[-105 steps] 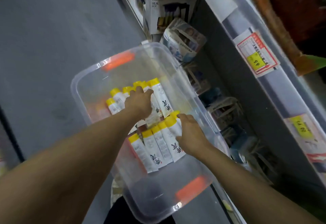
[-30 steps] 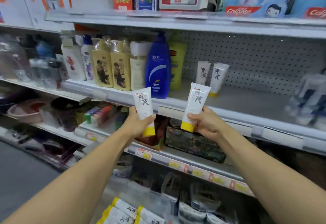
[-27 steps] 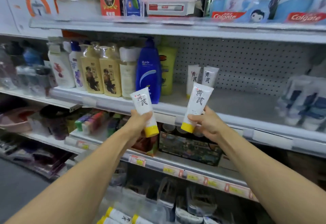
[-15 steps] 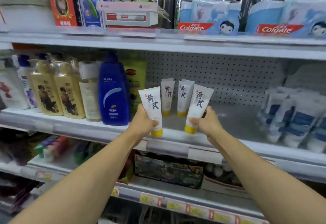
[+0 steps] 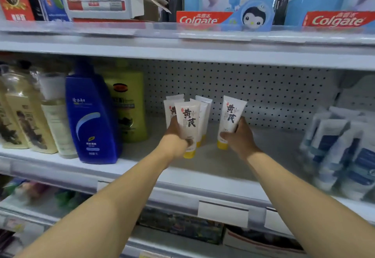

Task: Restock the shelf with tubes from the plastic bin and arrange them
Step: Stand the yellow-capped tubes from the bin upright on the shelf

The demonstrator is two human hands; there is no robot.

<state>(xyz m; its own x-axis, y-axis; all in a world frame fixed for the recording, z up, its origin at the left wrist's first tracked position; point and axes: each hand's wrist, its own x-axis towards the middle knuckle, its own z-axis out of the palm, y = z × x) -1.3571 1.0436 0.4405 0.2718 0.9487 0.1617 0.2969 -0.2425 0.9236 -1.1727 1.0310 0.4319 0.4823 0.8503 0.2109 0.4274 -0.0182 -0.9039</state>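
My left hand [image 5: 176, 138] grips a white tube with a yellow cap [image 5: 187, 123], held upright, cap down, just above the grey shelf [image 5: 213, 162]. My right hand [image 5: 239, 137] grips a second tube of the same kind [image 5: 230, 117] a little to the right, its cap at the shelf surface. Behind the left tube stand several like tubes [image 5: 203, 113] near the pegboard back wall. The plastic bin is out of view.
A blue shampoo bottle [image 5: 91, 115], a green bottle [image 5: 127, 103] and pale yellow bottles [image 5: 22, 115] fill the shelf's left. White and blue packs [image 5: 343, 148] crowd the right. Colgate boxes [image 5: 205, 19] sit on the shelf above. Bare shelf lies right of the right-hand tube.
Both hands have carried their tubes forward and down onto the middle shelf, beside the standing tubes. The view has moved closer to the shelf.
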